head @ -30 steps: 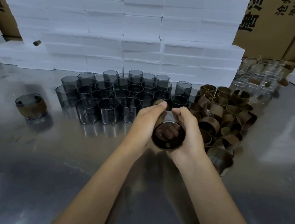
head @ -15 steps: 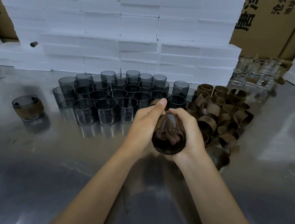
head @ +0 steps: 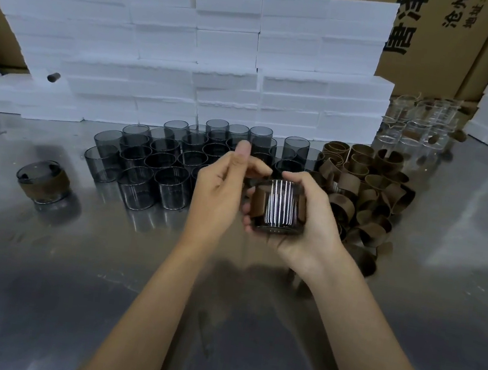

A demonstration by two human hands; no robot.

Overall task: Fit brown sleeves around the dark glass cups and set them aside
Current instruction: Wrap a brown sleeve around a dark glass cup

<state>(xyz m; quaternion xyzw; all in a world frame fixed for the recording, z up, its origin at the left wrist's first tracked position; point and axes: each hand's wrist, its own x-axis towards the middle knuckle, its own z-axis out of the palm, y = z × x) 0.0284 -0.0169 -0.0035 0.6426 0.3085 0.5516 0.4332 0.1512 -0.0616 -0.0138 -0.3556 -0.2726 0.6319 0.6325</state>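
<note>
The right hand (head: 303,224) grips a dark glass cup (head: 277,208) above the steel table (head: 35,281), its brown sleeve (head: 260,203) partly wrapped; the left hand (head: 220,191) sits beside it, fingers loosely curled, seemingly holding nothing. Risk: one-handed hold on smooth glass may slip; the open sleeve could spring off.

Left hand (head: 219,194) motion-blurred, its fingertips behind the held cup (head: 277,208); cardboard boxes (head: 438,39) cut off at top edge.

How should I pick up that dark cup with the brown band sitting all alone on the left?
Probably come from above and wrap your fingers round the brown sleeve band on the lone dark glass cup. It stands upright on the shiny metal table with free space around it, and the band likely slips less than bare glass.
</note>
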